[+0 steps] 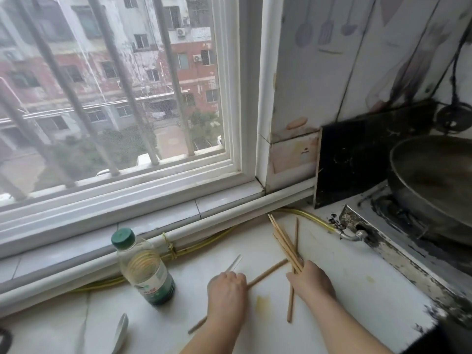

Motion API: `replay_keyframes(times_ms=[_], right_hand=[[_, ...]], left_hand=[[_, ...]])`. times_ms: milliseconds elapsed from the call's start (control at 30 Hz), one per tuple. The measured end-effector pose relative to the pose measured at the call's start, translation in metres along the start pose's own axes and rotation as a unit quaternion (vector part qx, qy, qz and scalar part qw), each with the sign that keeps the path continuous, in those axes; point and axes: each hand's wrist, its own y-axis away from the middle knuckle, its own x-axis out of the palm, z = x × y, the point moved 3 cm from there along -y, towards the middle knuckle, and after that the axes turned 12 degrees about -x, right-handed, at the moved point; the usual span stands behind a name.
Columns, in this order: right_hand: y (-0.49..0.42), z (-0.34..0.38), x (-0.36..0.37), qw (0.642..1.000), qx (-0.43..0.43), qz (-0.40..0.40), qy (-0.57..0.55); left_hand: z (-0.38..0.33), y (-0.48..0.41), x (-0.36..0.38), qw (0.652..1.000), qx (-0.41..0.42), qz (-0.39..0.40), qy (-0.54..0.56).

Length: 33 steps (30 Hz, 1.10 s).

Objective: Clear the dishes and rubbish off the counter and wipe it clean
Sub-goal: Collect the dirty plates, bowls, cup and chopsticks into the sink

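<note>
On the white counter (pixel 357 277) my right hand (pixel 310 282) grips a bundle of several wooden chopsticks (pixel 283 238) that fans up and to the left. One more chopstick (pixel 291 300) lies upright on the counter beside that hand. My left hand (pixel 226 290) is curled over another chopstick (pixel 268 272) that lies slanted across the counter, and a white plastic utensil handle (pixel 235 263) sticks out above its knuckles. A yellowish stain (pixel 263 302) marks the counter between my hands.
A bottle with a green cap (pixel 143 267) stands left of my hands. A white spoon (pixel 121 330) lies at the lower left. A yellow hose (pixel 301 215) runs along the window sill to a dirty gas stove (pixel 378 238) that carries a dark wok (pixel 434 180).
</note>
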Motion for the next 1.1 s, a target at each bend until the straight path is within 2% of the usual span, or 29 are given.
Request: replay_keyframes(times_ms=[100,233,300,400,533,633,667,733,800,833,933,1100], right_hand=[[-0.001,-0.003,0.000,1.000,0.014,0.017,-0.022],[0.006,0.005,0.006,0.989,0.025,0.004,-0.146],[0.012,0.014,0.013,0.979,-0.001,-0.004,-0.204],[0.021,0.026,0.026,0.962,-0.033,0.031,-0.271],[0.024,0.029,0.033,0.934,0.003,0.071,-0.349],[0.022,0.024,0.028,0.937,0.010,0.072,-0.341],[0.022,0.023,0.026,0.942,0.004,0.067,-0.330],[0.020,0.021,0.022,0.950,-0.013,0.053,-0.306],[0.019,0.022,0.020,0.955,-0.034,0.056,-0.290],[0.020,0.022,0.020,0.956,-0.045,0.064,-0.284],[0.022,0.026,0.020,0.953,-0.071,0.087,-0.280],[0.026,0.032,0.020,0.943,-0.112,0.097,-0.298]], left_hand=[[0.003,0.004,-0.009,0.998,-0.036,-0.038,0.034],[-0.004,0.001,-0.001,0.985,-0.091,0.008,0.146],[-0.011,-0.002,-0.002,0.968,-0.125,0.023,0.218],[-0.022,-0.003,-0.008,0.934,-0.166,0.054,0.312],[-0.031,-0.005,-0.008,0.892,-0.179,0.098,0.405],[-0.028,-0.005,-0.002,0.846,-0.180,0.142,0.481],[-0.024,-0.006,-0.002,0.848,-0.190,0.113,0.481],[-0.012,-0.010,-0.008,0.890,-0.230,-0.006,0.394],[-0.005,-0.012,-0.013,0.913,-0.235,-0.093,0.320],[-0.004,-0.013,-0.012,0.925,-0.219,-0.103,0.293],[-0.003,-0.017,-0.005,0.967,-0.163,-0.067,0.183],[0.005,-0.008,0.007,0.985,-0.154,-0.009,0.080]])
